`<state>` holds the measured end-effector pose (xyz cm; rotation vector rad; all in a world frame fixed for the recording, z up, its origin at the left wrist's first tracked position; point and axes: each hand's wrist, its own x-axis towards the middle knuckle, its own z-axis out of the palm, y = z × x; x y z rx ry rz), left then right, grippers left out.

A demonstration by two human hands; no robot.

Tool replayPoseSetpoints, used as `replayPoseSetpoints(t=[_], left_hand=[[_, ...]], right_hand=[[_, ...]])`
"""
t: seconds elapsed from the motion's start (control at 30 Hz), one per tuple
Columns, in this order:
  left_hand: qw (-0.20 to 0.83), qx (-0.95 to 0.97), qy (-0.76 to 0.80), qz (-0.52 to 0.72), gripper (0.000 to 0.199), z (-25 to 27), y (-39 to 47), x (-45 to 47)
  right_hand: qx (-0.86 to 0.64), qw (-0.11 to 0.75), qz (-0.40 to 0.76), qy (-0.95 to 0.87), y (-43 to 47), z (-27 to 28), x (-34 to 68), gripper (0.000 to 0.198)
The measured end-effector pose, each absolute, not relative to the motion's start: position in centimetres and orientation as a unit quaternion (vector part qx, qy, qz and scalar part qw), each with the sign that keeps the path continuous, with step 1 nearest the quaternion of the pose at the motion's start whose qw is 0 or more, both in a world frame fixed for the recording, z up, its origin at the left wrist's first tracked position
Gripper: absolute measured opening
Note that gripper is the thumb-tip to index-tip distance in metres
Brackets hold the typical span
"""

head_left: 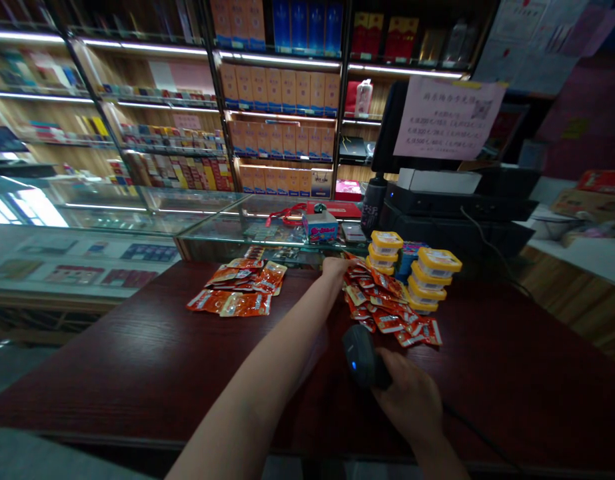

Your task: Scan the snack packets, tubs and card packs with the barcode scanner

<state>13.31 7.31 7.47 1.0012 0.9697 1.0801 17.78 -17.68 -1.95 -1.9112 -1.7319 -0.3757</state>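
My right hand [412, 393] is wrapped round the handle of a black barcode scanner [360, 353], which shows a blue light and trails a cable. Stretched far forward, my left hand [336, 266] reaches the back left of a heap of orange snack packets [382, 300]. Its fingertips touch or lie just over the packets at the top, and whether they pinch one I cannot make out. Another loose pile of orange packets [242, 287] lies to the left of my forearm. Yellow-lidded plastic tubs [430, 283] stand stacked right behind the heap, with a second stack [384, 252] beside them.
The dark wooden counter [137, 360] meets a glass display case [222, 227] at the back. On the glass sit a small colourful box [320, 228] and a red cord [287, 215]. A monitor with a paper notice [450, 120] rises at the back right. Boxed goods fill the shelves behind.
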Motion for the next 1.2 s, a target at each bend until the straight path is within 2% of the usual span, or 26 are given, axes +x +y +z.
replayPoseSetpoints(t=[0.17,0.27,0.5,0.63,0.77,0.97,1.07,1.2], left_hand=[[0.699,0.411,0.382,0.443,0.019,8.2,5.5,9.7],[0.734,0.383,0.297,0.475,0.024,6.9,3.9,6.3],[0.648,0.388,0.347,0.556,0.043,1.5,1.3,1.7],[0.636,0.372,0.357,0.575,0.049,0.2,0.9,1.1],[0.649,0.399,0.316,0.565,0.062,-0.2,1.0,1.0],[0.646,0.412,0.320,0.558,0.045,-0.8,1.0,1.0],[0.623,0.422,0.339,0.564,0.039,-0.6,0.7,1.1],[0.543,0.494,0.373,0.567,0.021,0.4,0.3,1.0]], right_hand=[[-0.714,0.257,-0.130,-0.638,-17.8,-1.8,17.7,0.034],[-0.717,0.254,-0.127,-0.637,-17.8,-1.7,17.6,0.032],[-0.719,0.252,-0.113,-0.638,-17.7,-1.1,17.5,0.029],[-0.709,0.297,-0.062,-0.636,-17.7,0.0,17.4,0.031],[-0.699,0.402,0.039,-0.590,-17.6,2.4,16.5,0.034],[-0.630,0.545,0.187,-0.520,-16.7,5.2,14.0,0.039],[-0.623,0.561,0.205,-0.505,-16.4,5.5,13.3,0.038],[-0.641,0.546,0.203,-0.499,-16.4,5.5,13.2,0.035]])
